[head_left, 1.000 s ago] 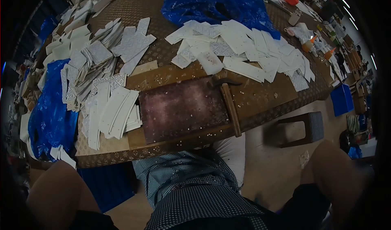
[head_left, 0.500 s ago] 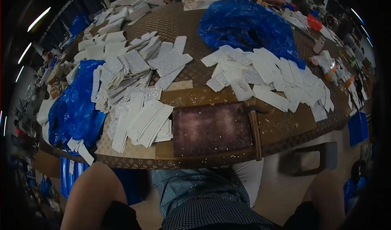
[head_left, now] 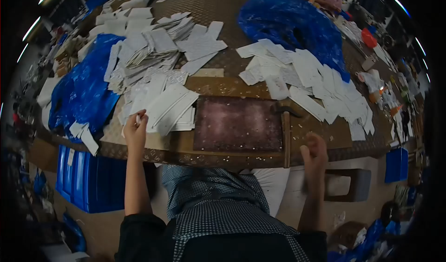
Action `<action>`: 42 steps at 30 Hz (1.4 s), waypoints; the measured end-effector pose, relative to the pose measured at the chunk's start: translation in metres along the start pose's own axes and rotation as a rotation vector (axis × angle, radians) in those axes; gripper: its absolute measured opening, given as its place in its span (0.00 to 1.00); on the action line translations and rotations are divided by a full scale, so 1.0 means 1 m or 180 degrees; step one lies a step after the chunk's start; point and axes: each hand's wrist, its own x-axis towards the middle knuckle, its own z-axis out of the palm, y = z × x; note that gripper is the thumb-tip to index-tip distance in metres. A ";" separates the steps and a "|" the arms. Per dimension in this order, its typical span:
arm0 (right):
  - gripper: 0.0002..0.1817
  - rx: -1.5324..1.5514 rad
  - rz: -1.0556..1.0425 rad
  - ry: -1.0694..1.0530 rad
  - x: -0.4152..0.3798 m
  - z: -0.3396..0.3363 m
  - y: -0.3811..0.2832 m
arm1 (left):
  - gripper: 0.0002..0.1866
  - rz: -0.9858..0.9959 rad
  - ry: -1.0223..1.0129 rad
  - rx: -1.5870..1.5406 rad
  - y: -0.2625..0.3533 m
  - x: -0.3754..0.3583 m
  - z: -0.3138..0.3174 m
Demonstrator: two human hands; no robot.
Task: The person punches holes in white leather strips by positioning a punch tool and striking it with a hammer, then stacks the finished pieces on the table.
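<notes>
No legible text, brand, number or sign found. One pale label (head_left: 70, 158) is noted on the front of the blue bin (head_left: 106, 183) below the table's edge; any marking on it is too small to read. The patterned strips (head_left: 202, 47) and the brown tablecloth (head_left: 204, 7) bear ornament in which no lettering can be made out.

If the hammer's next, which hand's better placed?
Right hand, likely: it's close beside the hammer, on the handle side, whereas the left hand is across the dark slab, near the white strips.
</notes>
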 end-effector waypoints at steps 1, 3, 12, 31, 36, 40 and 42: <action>0.23 -0.0181 0.0181 -0.0009 -0.004 0.010 0.019 | 0.11 0.0020 -0.0034 0.0043 -0.014 0.004 -0.001; 0.22 -0.0422 0.0349 0.0030 -0.008 0.030 0.040 | 0.18 0.0084 -0.0245 0.1298 -0.025 0.014 -0.004; 0.26 -0.0495 0.0578 0.0024 0.016 0.047 0.068 | 0.41 0.0043 -0.1196 0.2275 -0.026 0.049 0.030; 0.12 0.1535 0.1689 -0.1013 0.063 0.044 0.047 | 0.31 -0.1304 -0.1481 -0.0867 0.024 0.040 0.020; 0.09 0.1670 0.1409 -0.0490 0.042 0.057 0.035 | 0.23 -0.1284 -0.1761 -0.1246 0.035 0.004 0.052; 0.05 0.2160 0.0856 0.0131 0.012 0.057 0.016 | 0.23 -0.0067 -0.2055 -0.0751 0.050 -0.015 0.101; 0.04 0.2457 0.0581 0.0575 -0.001 0.059 0.010 | 0.25 0.0405 -0.2344 -0.0292 0.067 -0.022 0.118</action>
